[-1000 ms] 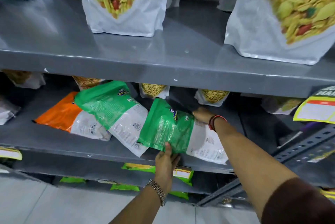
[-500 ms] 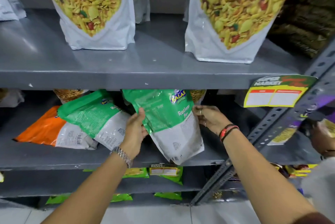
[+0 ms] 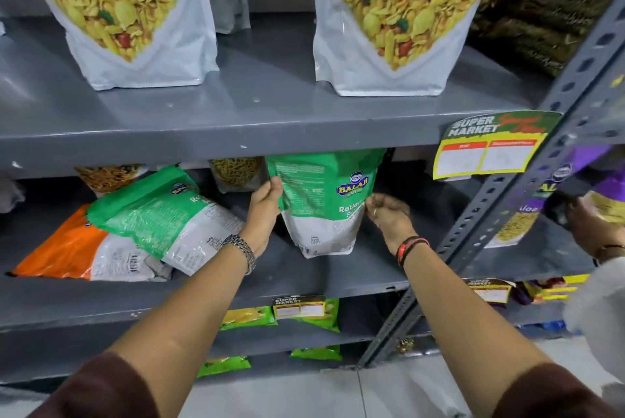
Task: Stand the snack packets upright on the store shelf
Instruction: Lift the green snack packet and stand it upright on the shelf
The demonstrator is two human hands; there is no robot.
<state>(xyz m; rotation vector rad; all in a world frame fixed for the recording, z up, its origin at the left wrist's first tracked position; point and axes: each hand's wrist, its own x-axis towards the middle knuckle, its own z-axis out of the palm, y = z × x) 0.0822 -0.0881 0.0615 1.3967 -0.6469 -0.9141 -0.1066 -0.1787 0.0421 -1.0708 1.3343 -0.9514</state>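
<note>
A green and white snack packet (image 3: pixel 323 204) stands upright on the grey middle shelf (image 3: pixel 338 272), its top under the shelf above. My left hand (image 3: pixel 265 211) grips its left edge and my right hand (image 3: pixel 387 214) grips its right edge. To the left, a second green and white packet (image 3: pixel 162 218) lies tilted on top of an orange and white packet (image 3: pixel 77 248) that lies flat.
Two big white bags of mixed snack (image 3: pixel 135 12) (image 3: pixel 399 18) stand on the upper shelf. A yellow price label (image 3: pixel 490 147) hangs at the right by a slotted grey upright (image 3: pixel 507 208). Another person's hand (image 3: pixel 595 228) works with purple packets at far right. Green packets sit on lower shelves.
The green packet went from lying flat to standing upright, pushed back under the upper shelf. My left hand moved from its bottom edge to its left side.
</note>
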